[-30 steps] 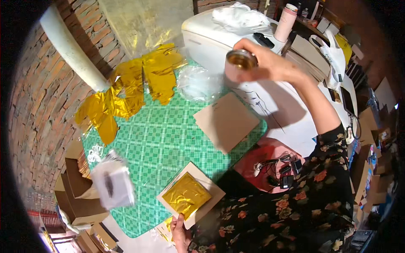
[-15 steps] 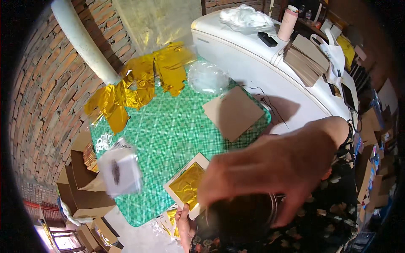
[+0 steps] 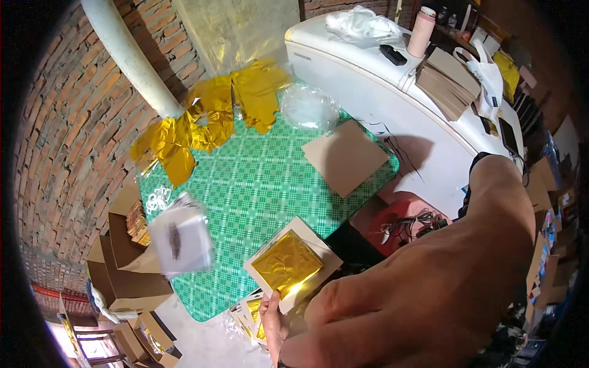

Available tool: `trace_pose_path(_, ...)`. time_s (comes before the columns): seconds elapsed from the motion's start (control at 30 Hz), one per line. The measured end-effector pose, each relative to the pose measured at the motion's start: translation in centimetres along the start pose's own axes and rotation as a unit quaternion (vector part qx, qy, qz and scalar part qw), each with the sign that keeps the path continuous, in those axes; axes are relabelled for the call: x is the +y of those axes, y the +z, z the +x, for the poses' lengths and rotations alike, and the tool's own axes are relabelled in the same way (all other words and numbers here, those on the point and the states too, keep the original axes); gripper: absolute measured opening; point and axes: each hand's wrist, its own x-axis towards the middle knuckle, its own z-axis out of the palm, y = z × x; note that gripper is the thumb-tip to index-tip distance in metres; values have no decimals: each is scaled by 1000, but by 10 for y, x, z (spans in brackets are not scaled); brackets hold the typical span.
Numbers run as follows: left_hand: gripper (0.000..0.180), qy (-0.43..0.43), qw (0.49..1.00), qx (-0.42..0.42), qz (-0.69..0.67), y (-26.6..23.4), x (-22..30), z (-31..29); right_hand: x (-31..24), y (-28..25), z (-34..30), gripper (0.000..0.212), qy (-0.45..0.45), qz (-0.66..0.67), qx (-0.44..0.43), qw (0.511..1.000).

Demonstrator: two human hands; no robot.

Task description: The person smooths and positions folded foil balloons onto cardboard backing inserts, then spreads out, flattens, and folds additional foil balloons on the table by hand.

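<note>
My left hand [image 3: 272,314] grips the lower edge of a pale tan card [image 3: 255,265], thumb on top. A square of shiny gold foil [image 3: 287,262] lies on the card, slightly wrinkled. Big and close, my right hand [image 3: 374,306] reaches in from the right, with its back toward me. It covers the ground right of the card; its fingers are hidden, so whatever they hold does not show. Below the card, more cards with gold foil [image 3: 256,306] lie partly behind my left hand. A bare tan board [image 3: 346,158] rests at the table's right corner.
Loose gold foil sheets [image 3: 178,147] spread along the far edge of the green checked table [image 3: 233,208]. Clear plastic-wrapped sheets [image 3: 181,239] lie left, beside open cardboard boxes [image 3: 138,291]. At right stand a white chest [image 3: 374,80] and a red surface [image 3: 392,224] with dark cables.
My right hand has moved down and right, off the gold foil, and looms closer. The foil square now shows fully, and the red surface with cables has come into sight.
</note>
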Motion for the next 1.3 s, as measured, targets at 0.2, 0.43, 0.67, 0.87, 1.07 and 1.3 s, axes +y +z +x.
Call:
trace_pose_path(0.2, 28, -12, 1000, 7, 10, 23, 13, -10, 6, -17, 2, 55, -50, -146, -150, 977)
trace_pose_path(0.43, 30, 4, 1000, 9, -8, 7, 0, 1, 13, 0, -4, 33, -49, -125, -42, 990)
trace_pose_path(0.67, 24, -14, 999, -6, -35, -2, -3, 12, 9, -6, -2, 32, 4, -78, -27, 997)
trace_pose_path(0.87, 27, -31, 999, 19, -29, 30, 16, -3, 6, -13, 7, 31, 44, -36, -19, 998)
trace_pose_path(1.07, 30, -15, 1000, 7, 11, 25, 15, 1, -4, -29, 19, 29, 81, 11, -9, 997)
trace_pose_path(1.3, 33, 9, 996, -44, 76, 7, 6, 14, -14, -18, 26, 24, 82, -26, 78, 993)
